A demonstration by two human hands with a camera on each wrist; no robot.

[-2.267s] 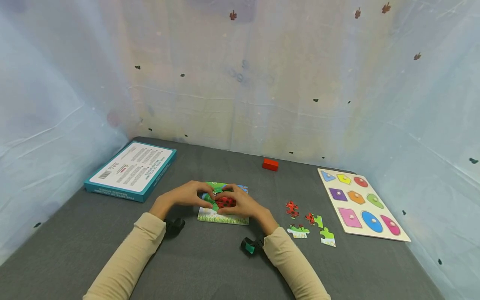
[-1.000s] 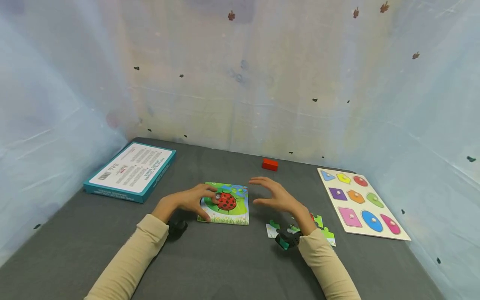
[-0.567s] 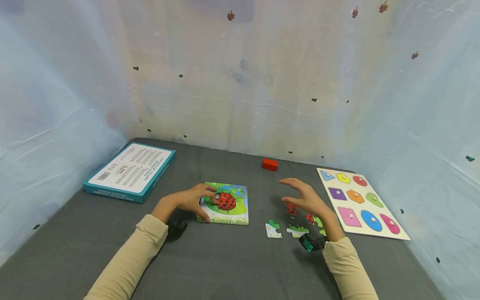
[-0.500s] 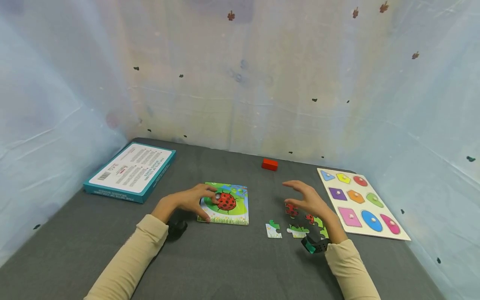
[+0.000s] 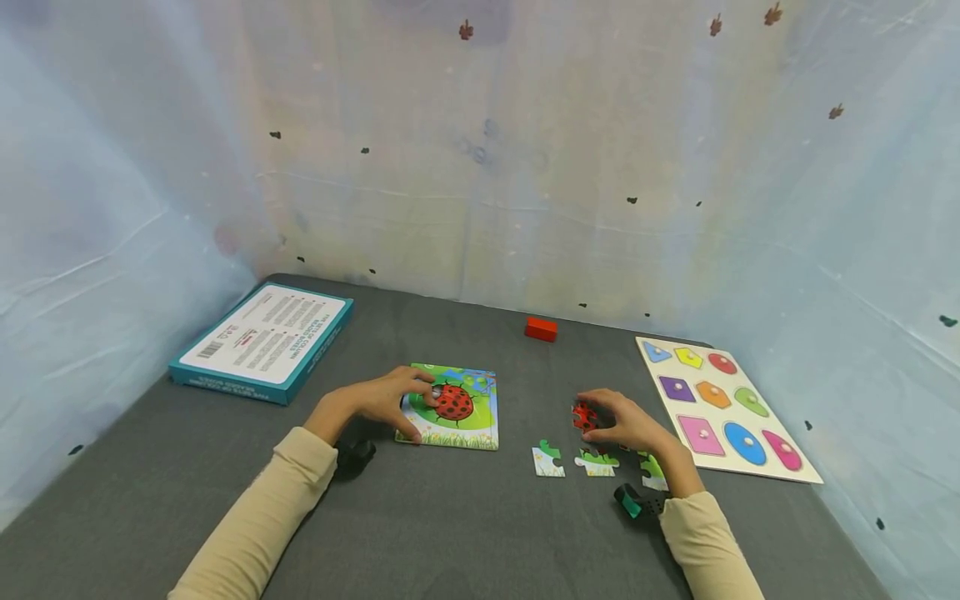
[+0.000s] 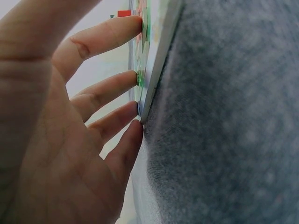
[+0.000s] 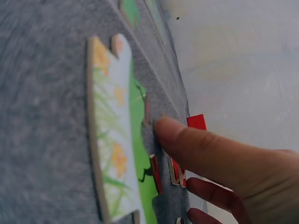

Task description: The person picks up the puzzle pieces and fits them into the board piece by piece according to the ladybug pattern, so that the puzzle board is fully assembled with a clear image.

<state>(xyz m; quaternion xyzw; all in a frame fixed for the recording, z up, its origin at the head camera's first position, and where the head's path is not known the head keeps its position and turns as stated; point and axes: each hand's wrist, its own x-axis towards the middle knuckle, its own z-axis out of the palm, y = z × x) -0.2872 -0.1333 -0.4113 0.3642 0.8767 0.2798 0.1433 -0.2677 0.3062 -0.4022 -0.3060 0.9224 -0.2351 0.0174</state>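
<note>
A square ladybug puzzle board (image 5: 480, 421) lies on the dark cloth. My left hand (image 5: 381, 400) rests at its left side, the thumb by the lower left edge. In the left wrist view, its extended fingertips touch the board's face (image 6: 145, 88). Farther right, my right hand (image 5: 626, 423) is low over the loose pieces, thumb and fingers spread around a red spotted puzzle piece (image 5: 584, 417). The right wrist view shows the thumb apart from that piece. A white-and-green flowered puzzle piece (image 7: 114, 140) fills the near side there; part of the pieces is hidden by the hand.
Loose puzzle pieces, a corner one (image 5: 547, 460), a grassy one (image 5: 597, 463) and a green one (image 5: 653, 472), lie near the right hand. A red block (image 5: 541, 329) sits at the back. A shape board (image 5: 738, 417) is at right, a teal box (image 5: 262, 342) at left.
My right hand has left the ladybug board, moved right and come down around the red spotted piece. The left hand stays on the board, its fingers drawn slightly back from the ladybug's middle.
</note>
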